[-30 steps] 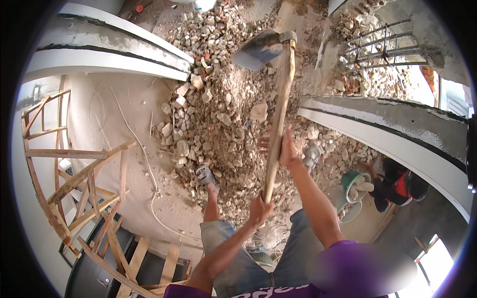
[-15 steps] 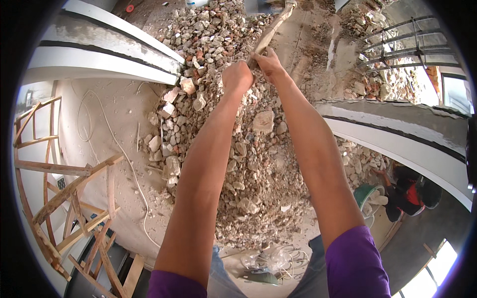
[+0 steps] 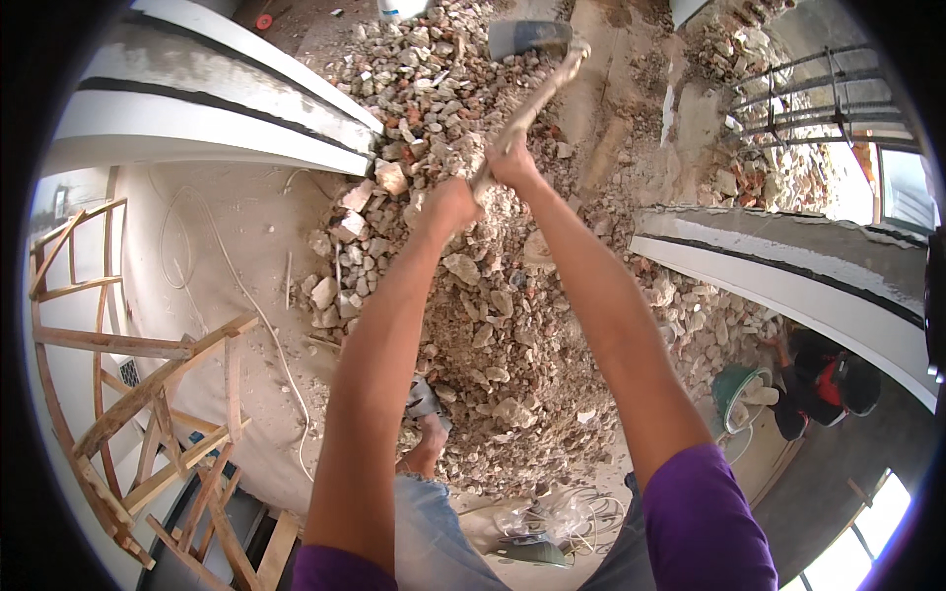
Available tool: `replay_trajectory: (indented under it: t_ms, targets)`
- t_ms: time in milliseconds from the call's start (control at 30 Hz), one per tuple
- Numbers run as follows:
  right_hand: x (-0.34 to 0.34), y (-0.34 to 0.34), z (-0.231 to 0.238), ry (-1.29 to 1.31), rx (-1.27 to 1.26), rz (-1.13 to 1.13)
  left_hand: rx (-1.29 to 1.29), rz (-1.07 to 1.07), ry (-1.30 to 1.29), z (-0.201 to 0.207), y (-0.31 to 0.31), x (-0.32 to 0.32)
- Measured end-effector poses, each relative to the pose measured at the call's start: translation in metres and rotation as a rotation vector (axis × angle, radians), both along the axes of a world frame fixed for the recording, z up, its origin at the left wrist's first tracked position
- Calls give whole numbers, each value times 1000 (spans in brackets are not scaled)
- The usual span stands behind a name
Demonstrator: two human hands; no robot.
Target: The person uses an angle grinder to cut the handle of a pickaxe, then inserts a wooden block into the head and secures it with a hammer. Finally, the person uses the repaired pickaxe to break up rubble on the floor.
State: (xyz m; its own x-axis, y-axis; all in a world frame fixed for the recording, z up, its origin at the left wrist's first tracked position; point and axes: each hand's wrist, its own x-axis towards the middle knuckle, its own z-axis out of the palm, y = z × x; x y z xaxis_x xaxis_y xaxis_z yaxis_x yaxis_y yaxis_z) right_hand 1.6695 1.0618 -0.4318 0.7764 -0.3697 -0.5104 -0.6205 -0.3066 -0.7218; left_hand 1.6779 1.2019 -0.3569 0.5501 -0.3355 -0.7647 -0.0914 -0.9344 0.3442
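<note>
Both my arms reach out ahead over a rubble heap point(image 3: 503, 325) of broken stone, brick bits and dirt. My left hand point(image 3: 451, 207) is closed round the near end of a hoe's wooden handle. Just farther along the same handle, my right hand point(image 3: 512, 164) is wrapped round it. The hoe point(image 3: 552, 87) points away from me and slightly right. Its wide grey blade point(image 3: 517, 39) is at the far edge of the heap, and whether it touches the stones I cannot tell.
White-edged wall ends stand left point(image 3: 246, 108) and right point(image 3: 769, 266). Steel bars point(image 3: 818, 98) stick out at far right. A wooden frame point(image 3: 168, 384) and a cable point(image 3: 246, 286) lie left. Near right, a person point(image 3: 823, 379) crouches by a green bucket point(image 3: 734, 389). Plastic bags point(image 3: 547, 517) lie between my legs.
The hoe and both hands have come down and slightly nearer to me. The blade shows more fully now. My left foot has come into view on the heap's near edge.
</note>
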Motion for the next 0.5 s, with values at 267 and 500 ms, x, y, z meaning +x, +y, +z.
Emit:
replay_trajectory:
  t_ms: [267, 500]
  targets:
    - [-112, 58, -14, 269, 84, -510, 7, 148, 163, 56, 83, -173]
    - [-259, 108, 76, 364, -88, -344, -38, 206, -7, 87, 114, -358]
